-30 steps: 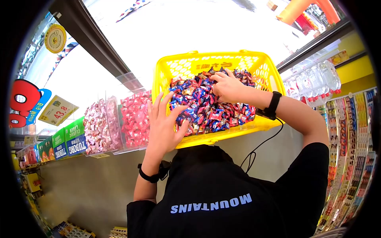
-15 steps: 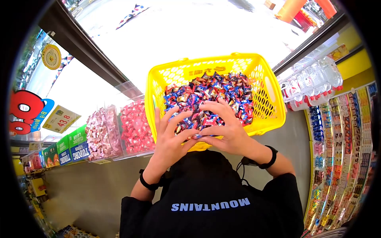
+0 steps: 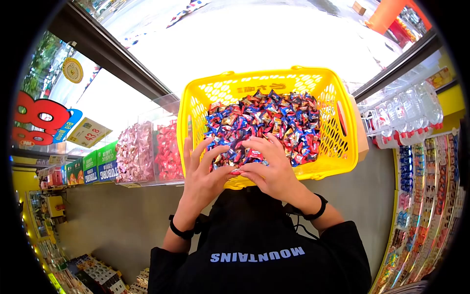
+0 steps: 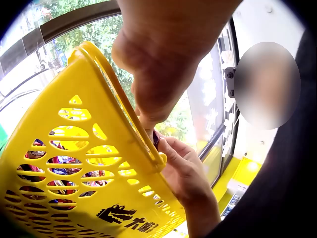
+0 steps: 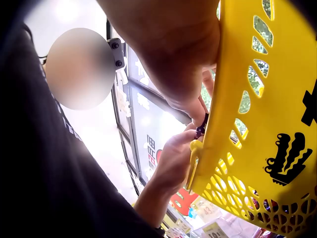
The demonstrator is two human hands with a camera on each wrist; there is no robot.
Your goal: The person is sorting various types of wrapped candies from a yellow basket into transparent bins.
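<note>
A yellow plastic basket point(image 3: 183, 117) holds a heap of wrapped candies point(image 3: 264, 115) in blue, red and dark wrappers. Over its near rim, my left hand point(image 3: 205, 169) and right hand point(image 3: 274, 169) meet at the fingertips. Between them, thumbs and index fingers pinch one small wrapped candy point(image 3: 236, 172). In the left wrist view, its dark wrapper point(image 4: 156, 139) shows at the right hand's fingertips, beside the rim. The right wrist view shows the candy point(image 5: 200, 130) between both hands, partly hidden by fingers. Other fingers of each hand spread above the heap.
Clear bins of pink candies point(image 3: 134, 152) and red candies point(image 3: 169, 152) stand left of the basket, with green beer boxes point(image 3: 90, 166) further left. Bottled water point(image 3: 406, 108) and a snack rack point(image 3: 426, 191) are on the right. A window lies beyond the basket.
My right hand has come from the candy heap back to the near rim and met the left hand. The left hand has gone from spread fingers to pinching a candy together with the right.
</note>
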